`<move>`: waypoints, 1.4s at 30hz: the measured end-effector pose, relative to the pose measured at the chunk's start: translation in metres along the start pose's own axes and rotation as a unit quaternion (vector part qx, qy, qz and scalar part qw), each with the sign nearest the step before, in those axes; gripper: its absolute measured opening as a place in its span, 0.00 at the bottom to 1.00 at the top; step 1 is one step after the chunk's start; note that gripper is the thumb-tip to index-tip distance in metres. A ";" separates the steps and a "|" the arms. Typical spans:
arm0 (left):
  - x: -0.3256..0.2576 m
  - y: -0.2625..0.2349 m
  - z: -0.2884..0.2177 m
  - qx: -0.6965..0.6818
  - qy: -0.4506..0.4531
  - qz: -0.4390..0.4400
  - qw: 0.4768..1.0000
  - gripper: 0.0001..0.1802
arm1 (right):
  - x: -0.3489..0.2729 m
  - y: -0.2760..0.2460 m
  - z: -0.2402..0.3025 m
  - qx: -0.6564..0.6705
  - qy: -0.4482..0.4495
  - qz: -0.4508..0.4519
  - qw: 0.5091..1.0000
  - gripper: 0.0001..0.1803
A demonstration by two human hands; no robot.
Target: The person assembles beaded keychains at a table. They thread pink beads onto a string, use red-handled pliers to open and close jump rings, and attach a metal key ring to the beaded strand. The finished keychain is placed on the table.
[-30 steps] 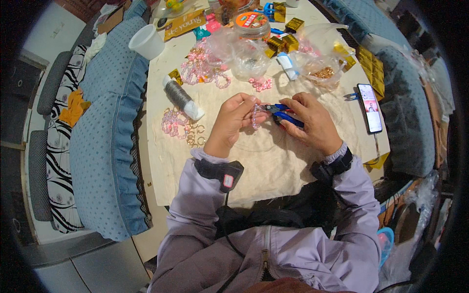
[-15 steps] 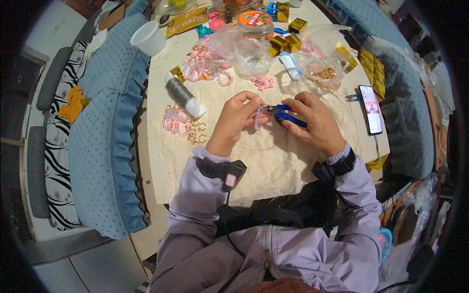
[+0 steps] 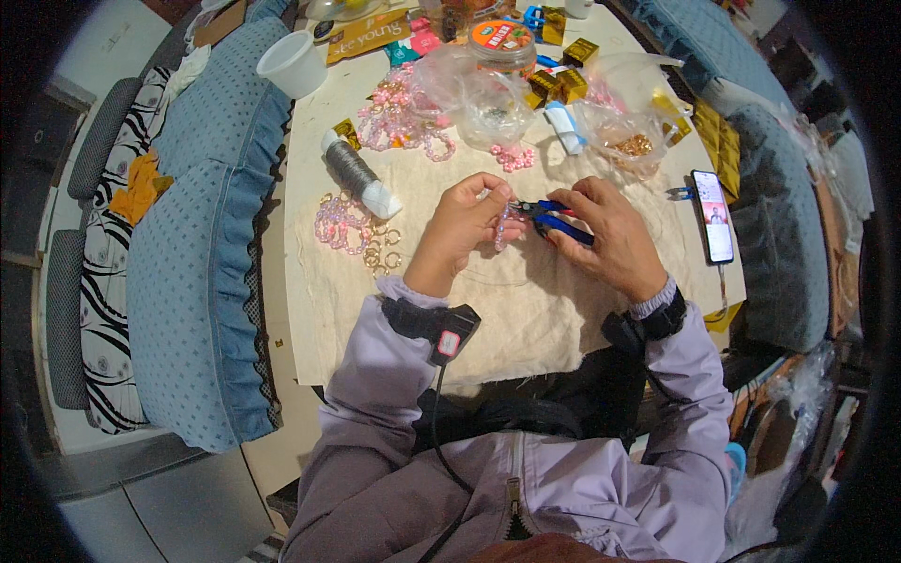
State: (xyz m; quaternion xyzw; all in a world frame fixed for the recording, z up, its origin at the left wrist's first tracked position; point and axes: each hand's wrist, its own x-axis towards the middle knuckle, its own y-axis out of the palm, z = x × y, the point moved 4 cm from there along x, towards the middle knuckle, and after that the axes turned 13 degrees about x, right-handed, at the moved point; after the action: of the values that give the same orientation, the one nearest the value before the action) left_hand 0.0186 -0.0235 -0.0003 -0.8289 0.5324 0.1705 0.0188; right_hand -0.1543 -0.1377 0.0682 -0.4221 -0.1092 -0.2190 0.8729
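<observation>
Hardly anything has moved since the earlier frame beyond a slight drift of the whole view. Left hand (image 3: 465, 223) pinches a bead string (image 3: 501, 231) over the desk (image 3: 302, 324); right hand (image 3: 608, 233), at its 3 o'clock, grips blue pliers (image 3: 569, 231), their tips by the string's top. From the hands, a brown packet (image 3: 371, 36) at 11 o'clock and a round tub (image 3: 502, 58) at 12 bear printed lettering.

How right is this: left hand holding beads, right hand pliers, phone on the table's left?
Only the side is wrong: the head view shows the phone on the right of the table. The left hand holds beads, the right hand pliers.
</observation>
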 end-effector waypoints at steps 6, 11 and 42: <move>0.000 0.002 -0.002 0.004 0.008 -0.006 1.000 0.13 | 0.000 -0.002 0.003 0.003 0.012 -0.013 1.000 0.21; -0.001 0.003 -0.002 0.001 0.010 0.012 1.000 0.13 | 0.001 -0.004 0.004 0.005 -0.002 -0.004 1.000 0.21; 0.001 0.004 -0.003 0.042 0.024 0.053 0.997 0.14 | 0.005 -0.009 0.002 -0.059 -0.010 0.055 0.997 0.19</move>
State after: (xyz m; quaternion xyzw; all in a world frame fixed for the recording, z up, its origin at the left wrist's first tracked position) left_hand 0.0165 -0.0269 0.0024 -0.8017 0.5829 0.1286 0.0316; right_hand -0.1544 -0.1423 0.0775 -0.4803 -0.0816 -0.1728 0.8561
